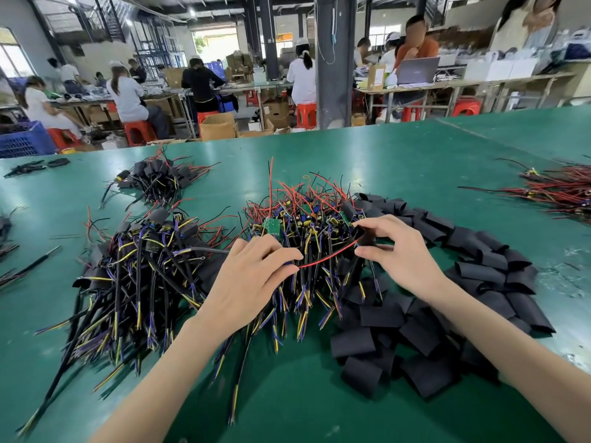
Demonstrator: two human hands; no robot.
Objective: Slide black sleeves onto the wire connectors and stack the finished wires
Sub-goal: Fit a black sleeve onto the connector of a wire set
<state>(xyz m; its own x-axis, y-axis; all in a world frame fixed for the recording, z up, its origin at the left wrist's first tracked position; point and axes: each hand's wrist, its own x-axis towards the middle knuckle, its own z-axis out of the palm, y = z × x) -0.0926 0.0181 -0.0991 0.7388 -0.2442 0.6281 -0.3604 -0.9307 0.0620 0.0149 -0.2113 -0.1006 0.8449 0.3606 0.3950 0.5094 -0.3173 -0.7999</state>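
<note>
A heap of bare wire assemblies [307, 219] with small green boards and red, yellow and blue leads lies in the middle of the green table [415, 161]. My left hand [252, 279] pinches the near end of a red wire [329, 255]. My right hand [403, 251] holds a black sleeve [359, 233] between thumb and forefinger, and the red wire runs into that sleeve. Loose flat black sleeves [447, 282] lie in a wide heap to the right. Sleeved wires [140, 266] are stacked at the left.
A second stack of sleeved wires [156, 180] sits farther back on the left. Red wire bundles [563, 190] lie at the far right edge. A few dark pieces [38, 166] rest at the far left. Beyond the table, people work at benches with red stools.
</note>
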